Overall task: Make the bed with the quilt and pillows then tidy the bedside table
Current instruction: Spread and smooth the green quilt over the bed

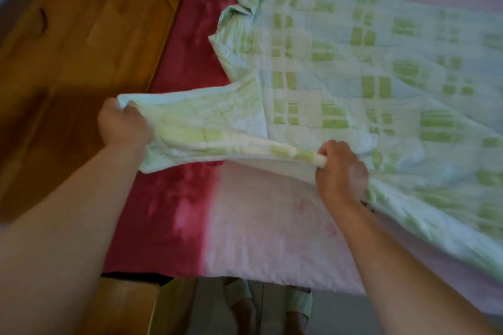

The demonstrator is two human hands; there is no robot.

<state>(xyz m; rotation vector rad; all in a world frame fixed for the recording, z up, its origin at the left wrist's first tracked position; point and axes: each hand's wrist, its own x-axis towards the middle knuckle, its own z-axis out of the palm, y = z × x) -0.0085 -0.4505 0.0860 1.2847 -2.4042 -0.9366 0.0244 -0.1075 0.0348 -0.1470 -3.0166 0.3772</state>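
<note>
Green-and-white checked quilt (367,68) lies rumpled across pink-and-red bedsheet (266,226); left hand (123,124) grips corner, right hand (341,168) bunches edge. Best: pull taut, square with bed's side.

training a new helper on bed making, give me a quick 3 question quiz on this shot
1. True or false: the left hand and the right hand both grip the quilt.
2. The quilt's pattern is: A green checks, B blue stripes, C plain white.
3. Fill in: the sheet under the quilt is pink and ____.
Key: 1 true; 2 A; 3 red.
</note>
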